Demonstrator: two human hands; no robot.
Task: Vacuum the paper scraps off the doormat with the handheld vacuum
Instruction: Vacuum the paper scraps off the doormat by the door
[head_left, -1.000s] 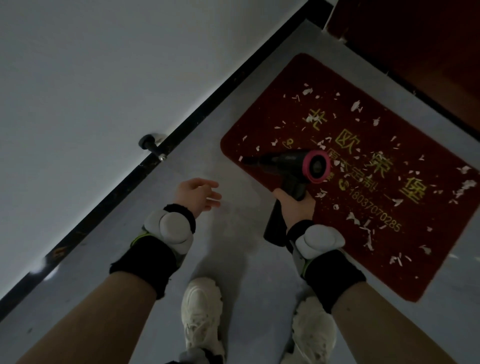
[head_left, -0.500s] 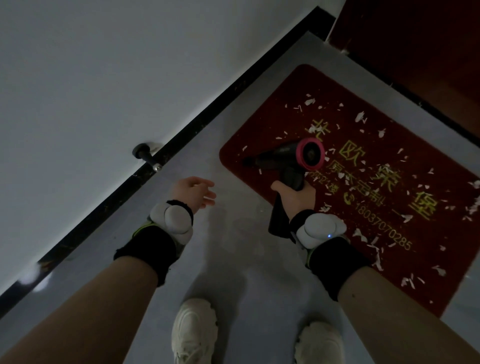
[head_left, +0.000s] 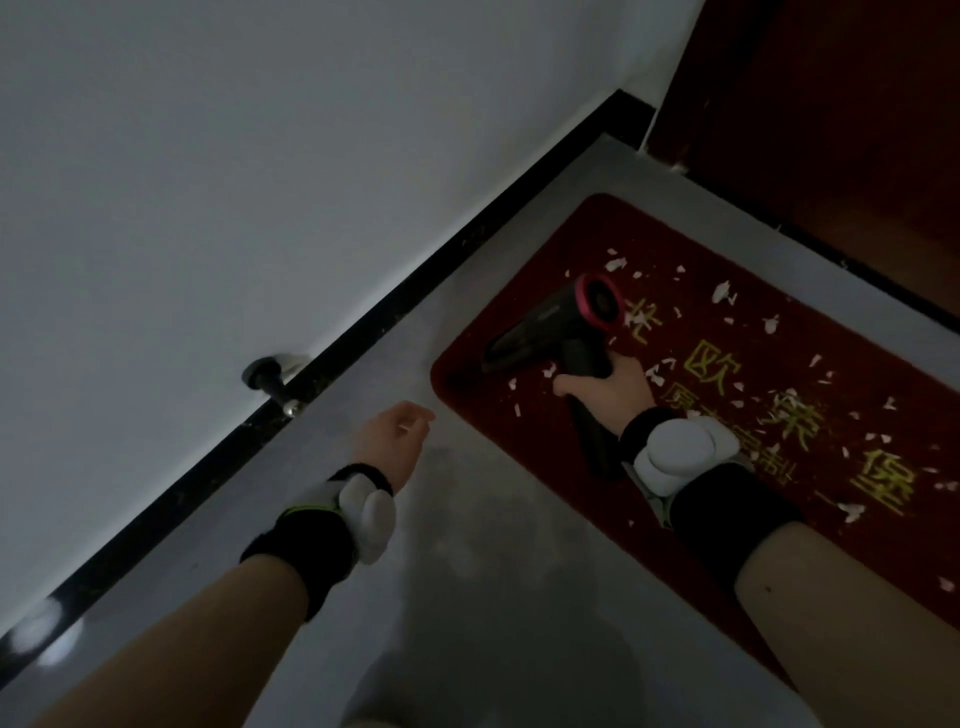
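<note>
Handheld vacuum (head_left: 550, 332) low over the near-left corner of the doormat (head_left: 737, 540), nozzle aimed at that corner, handle gripped by the right hand (head_left: 605, 392). Paper scraps (head_left: 722, 293) strewn across the mat toward its far and right edges. Left hand (head_left: 395, 441) idle over bare floor (head_left: 467, 571), fingers loosely curled, holding nothing. Risk: scraps scattered onto the floor if exhaust air or a fast sweep catches them.
</note>
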